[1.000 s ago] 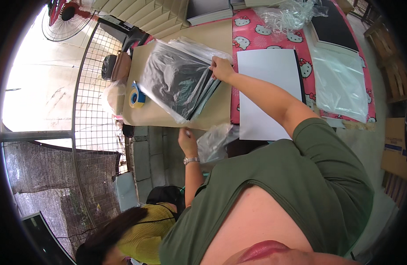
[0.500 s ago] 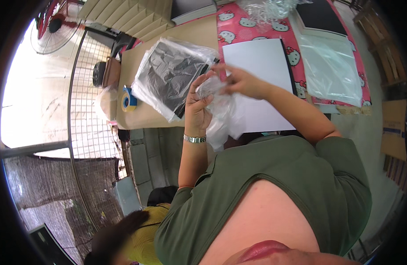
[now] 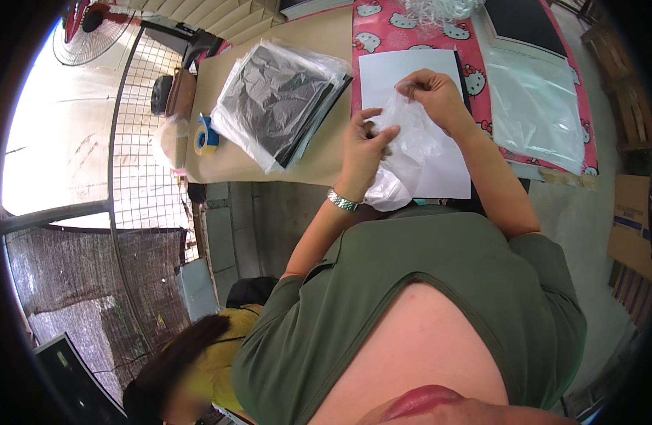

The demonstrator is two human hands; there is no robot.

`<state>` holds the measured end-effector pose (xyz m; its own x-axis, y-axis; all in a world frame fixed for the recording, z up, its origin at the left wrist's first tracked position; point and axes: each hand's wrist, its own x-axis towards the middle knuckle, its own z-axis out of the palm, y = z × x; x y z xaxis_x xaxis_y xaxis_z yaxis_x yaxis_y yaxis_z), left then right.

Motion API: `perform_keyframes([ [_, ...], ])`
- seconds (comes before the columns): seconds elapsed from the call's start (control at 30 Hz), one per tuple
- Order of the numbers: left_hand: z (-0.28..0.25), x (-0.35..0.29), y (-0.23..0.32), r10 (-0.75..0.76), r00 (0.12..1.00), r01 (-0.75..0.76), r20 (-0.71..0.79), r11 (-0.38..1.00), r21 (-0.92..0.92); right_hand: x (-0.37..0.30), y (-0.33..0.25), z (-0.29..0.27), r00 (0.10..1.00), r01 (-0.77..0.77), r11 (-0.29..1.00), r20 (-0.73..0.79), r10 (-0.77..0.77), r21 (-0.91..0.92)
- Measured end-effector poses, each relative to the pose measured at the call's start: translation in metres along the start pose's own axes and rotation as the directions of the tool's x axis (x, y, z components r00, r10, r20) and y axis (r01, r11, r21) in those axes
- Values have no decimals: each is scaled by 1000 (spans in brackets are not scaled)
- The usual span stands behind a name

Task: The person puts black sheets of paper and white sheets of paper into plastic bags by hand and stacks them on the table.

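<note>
Between my two hands hangs a crumpled clear plastic bag (image 3: 409, 145), in front of a white sheet (image 3: 379, 74) on the table. Thumb and fingertips of my right hand (image 3: 439, 100) pinch the bag's upper edge. My left hand (image 3: 366, 150), with a metal bracelet at the wrist, has its fingers curled on the bag's left side. The bag's lower part droops near the table's front edge. Left of my hands lies a stack of plastic-wrapped black sheets (image 3: 273, 99). Flat plastic bags (image 3: 535, 113) rest to the right of the white sheet.
A blue tape dispenser (image 3: 206, 136) stands at the table's left edge. Wadded clear plastic (image 3: 443, 10) and a black panel (image 3: 524, 25) lie at the back. At lower left is another person in a yellow top (image 3: 235, 354). A cardboard box (image 3: 632, 227) stands far right.
Both hands have moved right, over the white sheet, with the plastic bag. My right hand, blurred beside the left before, now pinches the bag's upper edge, apart from the left hand.
</note>
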<state>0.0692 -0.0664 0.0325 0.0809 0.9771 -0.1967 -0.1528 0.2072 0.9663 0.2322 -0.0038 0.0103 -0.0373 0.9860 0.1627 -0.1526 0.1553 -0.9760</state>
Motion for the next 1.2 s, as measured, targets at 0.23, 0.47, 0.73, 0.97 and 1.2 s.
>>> perform_keyframes([
  [0.23,-39,10,19,-93,980,179,176,796,-578,-43,-35,-15,582,-204,952,754,305,-228],
  [0.47,-80,-10,-3,-250,885,256,393,966,38,-27,-32,-70,885,-424,858,333,325,291],
  [0.73,-75,40,-7,-366,770,228,523,923,310,-8,-59,-75,973,-95,732,-93,212,675],
  [0.97,-55,94,29,-209,913,368,351,793,-485,3,-36,-133,683,-259,914,610,402,-312],
  [1.2,-73,158,-24,-232,851,374,471,897,-234,57,9,-155,923,-383,840,180,339,383],
])
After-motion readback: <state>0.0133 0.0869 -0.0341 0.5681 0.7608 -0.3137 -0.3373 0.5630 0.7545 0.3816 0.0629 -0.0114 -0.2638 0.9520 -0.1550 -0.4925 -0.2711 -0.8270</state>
